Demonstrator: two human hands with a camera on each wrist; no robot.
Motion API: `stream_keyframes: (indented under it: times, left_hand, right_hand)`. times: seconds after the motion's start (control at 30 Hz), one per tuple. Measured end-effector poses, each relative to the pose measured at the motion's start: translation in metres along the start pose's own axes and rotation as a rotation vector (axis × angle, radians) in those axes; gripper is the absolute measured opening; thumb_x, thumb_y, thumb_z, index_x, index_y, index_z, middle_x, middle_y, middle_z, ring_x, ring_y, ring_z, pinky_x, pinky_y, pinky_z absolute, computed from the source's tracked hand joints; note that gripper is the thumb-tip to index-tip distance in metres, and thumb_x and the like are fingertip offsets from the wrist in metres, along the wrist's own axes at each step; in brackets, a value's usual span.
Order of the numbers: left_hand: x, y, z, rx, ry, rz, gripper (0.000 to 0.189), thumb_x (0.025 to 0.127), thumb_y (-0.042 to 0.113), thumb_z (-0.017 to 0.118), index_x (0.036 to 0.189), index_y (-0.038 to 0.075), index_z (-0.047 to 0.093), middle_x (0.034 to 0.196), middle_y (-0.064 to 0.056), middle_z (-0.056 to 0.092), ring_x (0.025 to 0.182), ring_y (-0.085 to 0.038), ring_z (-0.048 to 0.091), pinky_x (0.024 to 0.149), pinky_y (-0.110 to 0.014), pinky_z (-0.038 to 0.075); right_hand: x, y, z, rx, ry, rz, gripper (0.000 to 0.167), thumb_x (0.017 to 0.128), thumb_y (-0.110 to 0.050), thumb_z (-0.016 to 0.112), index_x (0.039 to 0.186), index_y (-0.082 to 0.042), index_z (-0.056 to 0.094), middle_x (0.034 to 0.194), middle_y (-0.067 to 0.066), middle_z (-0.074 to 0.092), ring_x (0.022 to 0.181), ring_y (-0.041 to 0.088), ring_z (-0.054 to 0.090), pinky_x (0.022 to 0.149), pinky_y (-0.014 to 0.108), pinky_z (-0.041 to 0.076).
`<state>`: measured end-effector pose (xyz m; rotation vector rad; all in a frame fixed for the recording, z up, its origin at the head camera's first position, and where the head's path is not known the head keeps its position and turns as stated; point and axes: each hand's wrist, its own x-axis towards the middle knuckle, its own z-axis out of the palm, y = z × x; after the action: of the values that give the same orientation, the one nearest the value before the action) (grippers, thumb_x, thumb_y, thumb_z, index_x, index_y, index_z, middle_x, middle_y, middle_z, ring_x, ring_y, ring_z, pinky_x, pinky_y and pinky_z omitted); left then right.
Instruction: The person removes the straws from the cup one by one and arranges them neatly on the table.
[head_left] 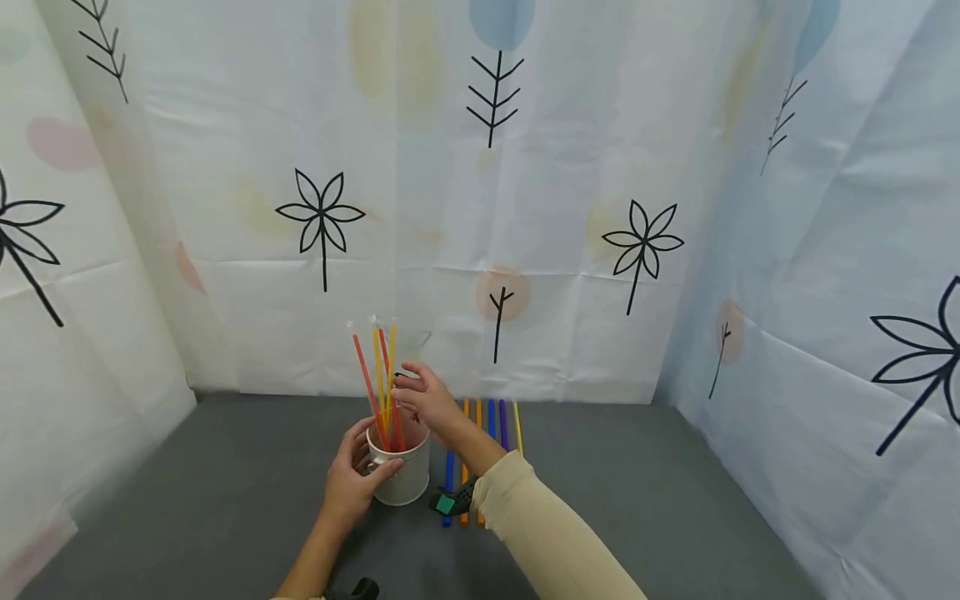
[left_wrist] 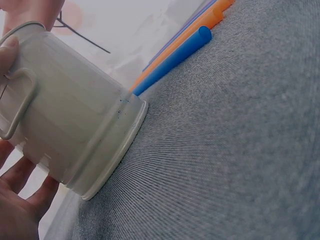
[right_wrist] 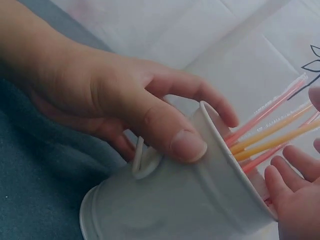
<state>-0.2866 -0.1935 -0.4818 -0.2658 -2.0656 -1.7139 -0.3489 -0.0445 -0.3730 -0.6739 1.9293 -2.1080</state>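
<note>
A white metal mug [head_left: 402, 479] stands on the grey table, tilted-looking only in the wrist views. My left hand [head_left: 351, 475] grips its side by the wire-like handle [left_wrist: 22, 107], thumb near the rim and fingers around the wall. Several red and yellow drinking straws [right_wrist: 275, 130] in clear wrappers lean inside the mug. Over the far right of the rim is my right hand [head_left: 429, 402], its loosely bent fingers [right_wrist: 287, 172] beside the straws. No straw shows plainly in its grasp. Its palm side is partly hidden in the head view.
Right of the mug, several loose straws lie side by side: a blue straw [head_left: 449, 473], orange ones, a purple straw [head_left: 504, 425] and a yellow straw [head_left: 517, 421]. My right forearm crosses above them. Patterned white cloth [head_left: 562, 333] hangs behind the grey table [head_left: 615, 500].
</note>
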Motion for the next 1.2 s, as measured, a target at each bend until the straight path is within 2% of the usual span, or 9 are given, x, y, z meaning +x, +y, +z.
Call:
stream_keyframes:
  times: [0.13,0.23,0.37,0.47,0.63,0.83,0.97,1.07,1.2]
  left_hand:
    - [0.0,0.002,-0.001,0.004,0.005,0.002,0.078,0.08,0.013,0.081,0.145,0.016,0.039,0.138,-0.021,0.049,0.12,-0.035,0.054,0.087,-0.017,0.045]
    - [0.0,0.002,-0.001,0.012,0.005,0.004,0.077,0.081,0.015,0.081,0.145,0.016,0.039,0.138,-0.021,0.049,0.121,-0.036,0.054,0.087,-0.017,0.044]
    - [0.0,0.003,-0.001,0.005,0.013,0.025,0.075,0.081,0.013,0.08,0.144,0.014,0.04,0.137,-0.022,0.05,0.119,-0.037,0.055,0.087,-0.018,0.045]
    - [-0.001,0.002,0.0,-0.003,0.016,0.039,0.074,0.081,0.011,0.08,0.144,0.012,0.041,0.136,-0.023,0.051,0.118,-0.039,0.055,0.086,-0.019,0.046]
    - [-0.001,0.001,0.002,0.0,0.008,0.03,0.076,0.08,0.013,0.081,0.144,0.014,0.041,0.136,-0.023,0.051,0.118,-0.037,0.055,0.086,-0.019,0.046]
    - [0.001,0.0,0.002,0.012,0.007,0.018,0.076,0.08,0.015,0.082,0.144,0.018,0.04,0.138,-0.02,0.05,0.12,-0.035,0.054,0.087,-0.018,0.045]
    - [0.001,0.0,0.002,0.011,0.006,0.026,0.076,0.081,0.014,0.081,0.145,0.015,0.04,0.138,-0.022,0.049,0.12,-0.036,0.054,0.087,-0.018,0.045]
    - [-0.001,0.008,0.001,0.007,0.003,0.015,0.076,0.082,0.01,0.08,0.145,0.01,0.039,0.139,-0.025,0.048,0.121,-0.039,0.053,0.091,-0.027,0.047]
    - [-0.002,0.008,0.0,0.01,-0.001,0.008,0.075,0.082,0.012,0.08,0.145,0.011,0.039,0.139,-0.025,0.048,0.121,-0.039,0.053,0.092,-0.029,0.047]
  right_hand:
    - [0.002,-0.002,0.001,-0.033,-0.035,0.028,0.057,0.098,-0.01,0.056,0.148,-0.003,0.032,0.141,0.022,0.046,0.125,0.034,0.05,0.104,0.047,0.038]
    - [0.005,-0.003,0.002,-0.035,-0.032,0.035,0.058,0.097,-0.009,0.057,0.149,-0.002,0.03,0.141,0.023,0.046,0.124,0.034,0.052,0.103,0.047,0.04]
    - [0.009,0.001,0.005,-0.093,0.002,0.021,0.057,0.096,-0.007,0.06,0.147,-0.002,0.035,0.135,0.021,0.051,0.118,0.032,0.056,0.097,0.046,0.045]
    - [0.012,0.005,0.008,-0.183,0.041,-0.003,0.054,0.093,-0.006,0.063,0.143,-0.002,0.041,0.127,0.019,0.057,0.111,0.029,0.059,0.09,0.044,0.051]
    - [0.012,0.006,0.012,-0.29,0.086,-0.022,0.05,0.092,-0.006,0.065,0.138,-0.002,0.047,0.117,0.015,0.064,0.097,0.024,0.065,0.077,0.038,0.056]
    - [0.014,0.004,0.015,-0.349,0.118,-0.022,0.044,0.091,-0.008,0.068,0.133,-0.005,0.054,0.108,0.01,0.067,0.083,0.019,0.066,0.068,0.034,0.056]
    - [0.016,0.005,0.017,-0.395,0.141,-0.01,0.039,0.09,-0.01,0.07,0.127,-0.006,0.058,0.1,0.006,0.069,0.075,0.017,0.065,0.062,0.031,0.055]
    - [0.017,0.007,0.019,-0.423,0.157,-0.001,0.037,0.089,-0.011,0.072,0.123,-0.006,0.061,0.096,0.004,0.069,0.072,0.015,0.064,0.06,0.03,0.054]
    - [0.017,0.008,0.02,-0.481,0.177,-0.006,0.032,0.088,-0.012,0.073,0.117,-0.006,0.064,0.09,0.002,0.067,0.067,0.014,0.062,0.059,0.028,0.053]
